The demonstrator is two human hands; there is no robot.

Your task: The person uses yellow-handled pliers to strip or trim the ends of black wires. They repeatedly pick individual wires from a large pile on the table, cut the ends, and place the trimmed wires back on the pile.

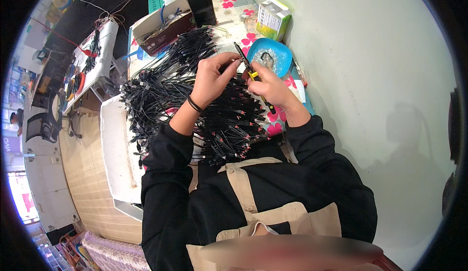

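Note:
My right hand (270,88) is wrapped round a slim black-and-yellow hand tool (241,52), which slants from its far tip down past my palm. Close beside the tool, the thumb and fingers of my left hand (212,78) pinch together; what they hold is too small to make out. Under and around both hands lies a big heap of black cables (161,98) with small plugs at one end and reddish tips at the other. Just beyond my right hand stands a blue tray (285,51) with small shiny pieces in it.
A brown cardboard box (168,32) with loose items and a dark phone (201,8) stand at the back of the flowered tabletop (226,20). Near the wall (351,51) is a green-and-white carton (273,20). A white foam box (111,149) sits at the left.

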